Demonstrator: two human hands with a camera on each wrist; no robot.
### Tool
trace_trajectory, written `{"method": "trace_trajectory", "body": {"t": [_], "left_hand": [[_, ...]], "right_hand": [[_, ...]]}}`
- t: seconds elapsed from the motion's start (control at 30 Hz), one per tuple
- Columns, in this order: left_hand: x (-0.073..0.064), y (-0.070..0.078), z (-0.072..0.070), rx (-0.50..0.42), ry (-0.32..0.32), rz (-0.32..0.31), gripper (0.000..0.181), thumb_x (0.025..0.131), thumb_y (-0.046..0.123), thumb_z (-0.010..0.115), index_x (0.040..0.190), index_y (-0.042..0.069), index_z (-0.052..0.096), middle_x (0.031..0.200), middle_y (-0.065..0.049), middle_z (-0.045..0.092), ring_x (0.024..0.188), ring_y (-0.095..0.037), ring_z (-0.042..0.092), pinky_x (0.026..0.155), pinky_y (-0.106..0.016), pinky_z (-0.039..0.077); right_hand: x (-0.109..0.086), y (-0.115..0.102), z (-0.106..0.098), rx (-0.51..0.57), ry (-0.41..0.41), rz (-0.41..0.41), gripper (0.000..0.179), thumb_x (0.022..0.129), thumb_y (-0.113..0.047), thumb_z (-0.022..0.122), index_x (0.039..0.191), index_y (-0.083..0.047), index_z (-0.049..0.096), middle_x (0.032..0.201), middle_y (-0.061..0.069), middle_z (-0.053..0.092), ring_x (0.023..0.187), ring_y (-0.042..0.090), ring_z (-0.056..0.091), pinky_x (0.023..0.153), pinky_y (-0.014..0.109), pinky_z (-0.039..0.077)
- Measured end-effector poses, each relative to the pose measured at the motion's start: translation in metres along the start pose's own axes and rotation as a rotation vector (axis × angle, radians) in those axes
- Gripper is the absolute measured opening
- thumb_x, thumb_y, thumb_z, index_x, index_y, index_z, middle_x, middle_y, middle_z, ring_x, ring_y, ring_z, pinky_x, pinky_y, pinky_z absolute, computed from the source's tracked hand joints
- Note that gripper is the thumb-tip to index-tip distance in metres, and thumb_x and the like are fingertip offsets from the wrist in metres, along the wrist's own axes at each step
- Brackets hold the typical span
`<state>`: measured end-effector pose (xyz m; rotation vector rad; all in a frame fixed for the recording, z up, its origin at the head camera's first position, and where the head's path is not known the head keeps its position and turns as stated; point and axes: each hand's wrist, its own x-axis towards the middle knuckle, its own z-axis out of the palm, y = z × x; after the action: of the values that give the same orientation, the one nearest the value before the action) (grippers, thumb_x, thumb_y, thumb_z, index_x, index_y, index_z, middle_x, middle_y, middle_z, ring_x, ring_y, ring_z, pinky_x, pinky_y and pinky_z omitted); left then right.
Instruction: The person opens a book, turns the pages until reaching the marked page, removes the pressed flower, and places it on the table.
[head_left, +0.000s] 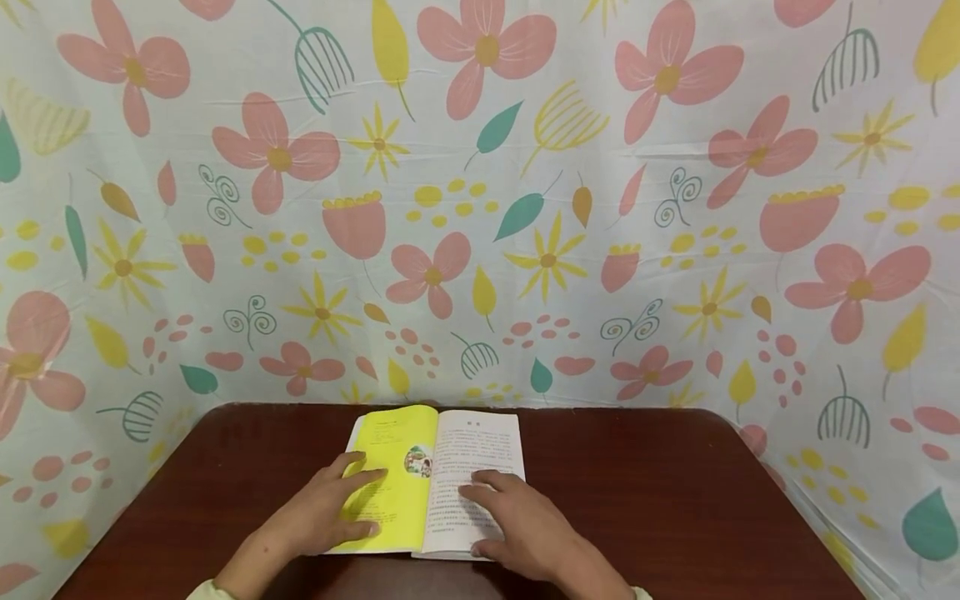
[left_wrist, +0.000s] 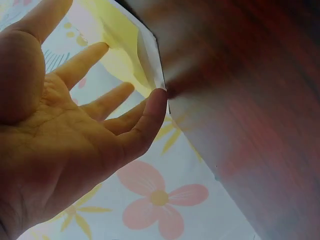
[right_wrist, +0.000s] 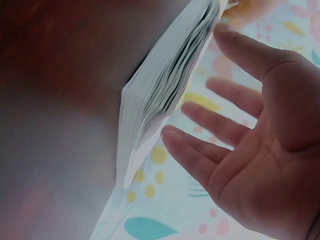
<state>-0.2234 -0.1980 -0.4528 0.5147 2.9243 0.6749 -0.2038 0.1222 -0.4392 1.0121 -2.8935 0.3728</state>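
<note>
An open book (head_left: 450, 450) lies on the table near its far edge. Its left page (head_left: 401, 508) is bright yellow with a small round picture (head_left: 417, 461) by the fold; the right page (head_left: 487, 450) is white with lines of print. My left hand (head_left: 326, 508) rests with spread fingers over the yellow page's outer side. Over the lower right of the white page lies my right hand (head_left: 525, 525), its fingers spread and relaxed. In the right wrist view, the thick block of page edges (right_wrist: 165, 80) shows beside the fingertips. Neither hand grips anything.
The dark brown table (head_left: 660, 492) extends to both sides of the book and in front of it. Behind it and along the sides hangs a white cloth (head_left: 480, 250) printed with flowers and leaves, meeting the table's far edge.
</note>
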Motion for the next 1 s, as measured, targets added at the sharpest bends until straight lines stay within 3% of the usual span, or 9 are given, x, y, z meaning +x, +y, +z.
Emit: {"method": "trace_trajectory", "body": {"t": [0.27, 0.53, 0.67, 0.8, 0.9, 1.0], "left_hand": [[-0.002, 0.002, 0.001, 0.042, -0.036, -0.071, 0.07, 0.076, 0.043, 0.085, 0.139, 0.025, 0.06, 0.148, -0.01, 0.046, 0.137, -0.034, 0.039, 0.104, -0.057, 0.039], [-0.002, 0.001, 0.001, 0.043, -0.049, -0.033, 0.071, 0.077, 0.044, 0.084, 0.14, 0.023, 0.059, 0.149, -0.011, 0.045, 0.137, -0.035, 0.039, 0.104, -0.057, 0.038], [-0.001, 0.0, 0.002, 0.044, -0.055, -0.044, 0.072, 0.077, 0.044, 0.084, 0.141, 0.024, 0.059, 0.149, -0.011, 0.045, 0.137, -0.034, 0.039, 0.104, -0.057, 0.039], [0.0, -0.001, 0.003, 0.047, -0.051, -0.06, 0.072, 0.076, 0.043, 0.085, 0.14, 0.025, 0.059, 0.149, -0.01, 0.045, 0.136, -0.034, 0.039, 0.104, -0.057, 0.038], [0.0, 0.0, 0.003, 0.046, -0.048, -0.066, 0.072, 0.075, 0.042, 0.086, 0.14, 0.025, 0.059, 0.149, -0.01, 0.045, 0.136, -0.034, 0.039, 0.104, -0.058, 0.038], [0.0, 0.0, 0.003, 0.043, -0.048, -0.073, 0.072, 0.075, 0.043, 0.086, 0.14, 0.025, 0.059, 0.149, -0.01, 0.045, 0.136, -0.034, 0.039, 0.105, -0.058, 0.038]], "right_hand": [[0.0, 0.008, 0.0, 0.008, -0.034, -0.053, 0.052, 0.078, -0.042, 0.085, 0.125, -0.027, 0.069, 0.141, 0.002, 0.056, 0.13, 0.021, 0.052, 0.101, 0.037, 0.047], [0.0, 0.011, -0.002, 0.085, -0.066, -0.064, 0.023, 0.087, -0.032, 0.079, 0.11, -0.027, 0.077, 0.131, -0.001, 0.063, 0.123, 0.017, 0.057, 0.097, 0.033, 0.05], [-0.001, 0.012, -0.004, 0.135, -0.026, -0.105, 0.011, 0.092, -0.022, 0.074, 0.101, -0.026, 0.078, 0.123, -0.005, 0.067, 0.115, 0.011, 0.061, 0.09, 0.029, 0.053], [-0.002, 0.012, -0.006, 0.146, 0.033, -0.124, 0.016, 0.094, -0.012, 0.069, 0.097, -0.025, 0.077, 0.115, -0.009, 0.067, 0.11, 0.006, 0.061, 0.09, 0.027, 0.052], [-0.002, 0.013, -0.006, 0.116, 0.087, -0.116, 0.015, 0.094, -0.011, 0.069, 0.095, -0.024, 0.075, 0.111, -0.01, 0.065, 0.107, 0.007, 0.059, 0.091, 0.028, 0.051], [-0.002, 0.014, -0.005, 0.092, 0.144, -0.058, 0.008, 0.092, -0.016, 0.072, 0.094, -0.023, 0.072, 0.12, -0.004, 0.062, 0.114, 0.015, 0.057, 0.095, 0.035, 0.05]]}}
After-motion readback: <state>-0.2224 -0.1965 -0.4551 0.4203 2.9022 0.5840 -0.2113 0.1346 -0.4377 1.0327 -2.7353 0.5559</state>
